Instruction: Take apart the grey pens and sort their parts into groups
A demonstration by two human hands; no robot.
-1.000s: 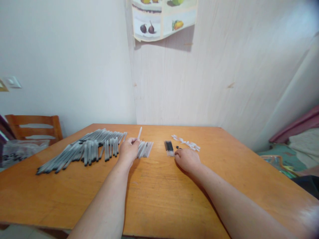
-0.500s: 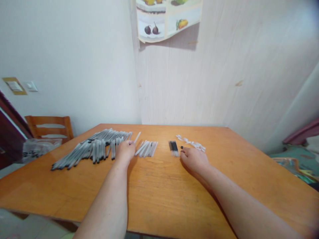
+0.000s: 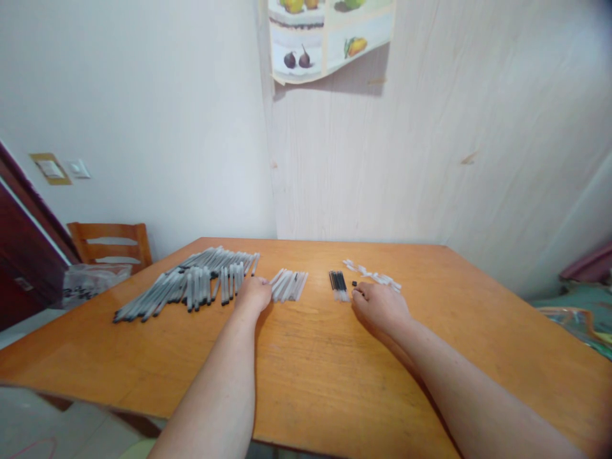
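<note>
My left hand rests low over the table with its fingers closed at the left edge of a row of clear pen barrels. The end of one barrel meets its fingertips; the rest of that barrel is hidden. My right hand lies with curled fingers beside a small black plug. What its fingers hold, if anything, is too small to make out. Left of it is a neat bundle of black ink refills with pale ends. Behind it, small clear caps lie scattered.
A large heap of capped-looking clear pens with black ends spreads over the left of the wooden table. A wooden chair and a clear plastic bag stand beyond the left edge. A fruit poster hangs on the wall.
The clear barrel that stuck up from my left hand has come down and no longer rises above the fingers. My right hand stays beside the black plug. The view has shifted slightly left.
</note>
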